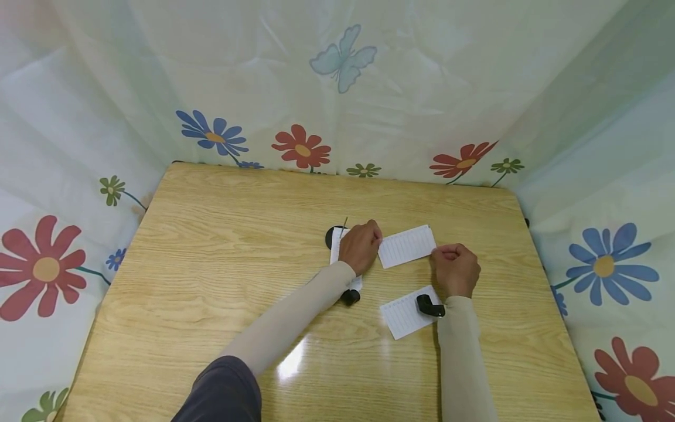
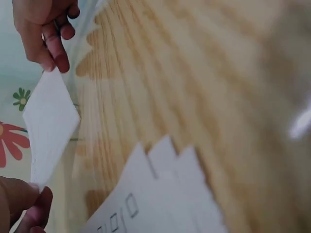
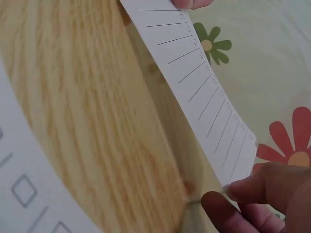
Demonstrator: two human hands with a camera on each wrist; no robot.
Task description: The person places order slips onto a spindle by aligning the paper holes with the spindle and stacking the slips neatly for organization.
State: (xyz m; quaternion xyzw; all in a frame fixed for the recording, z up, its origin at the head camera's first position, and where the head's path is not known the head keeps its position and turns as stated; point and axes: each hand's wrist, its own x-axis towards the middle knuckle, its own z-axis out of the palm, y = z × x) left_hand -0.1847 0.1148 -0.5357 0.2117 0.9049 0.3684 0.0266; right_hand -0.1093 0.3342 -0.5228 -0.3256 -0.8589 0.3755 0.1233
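Observation:
Both hands hold a white checklist card (image 1: 407, 247) above the wooden table, one at each end. My left hand (image 1: 361, 247) pinches its left end between thumb and fingers. At the right end, my right hand (image 1: 457, 271) pinches a corner. In the right wrist view the card (image 3: 194, 87) shows ruled lines with small boxes along one edge. Beneath the left wrist lie more white papers (image 1: 335, 246), partly hidden, beside a black round object (image 1: 329, 237). Another lined card (image 1: 405, 316) rests on the table near the right wrist.
The wooden table (image 1: 211, 246) meets a flowered curtain (image 1: 401, 129) at its back and sides. Black wrist devices (image 1: 429, 306) hang close above the papers. A thin stick (image 1: 345, 223) sticks up near the black round object.

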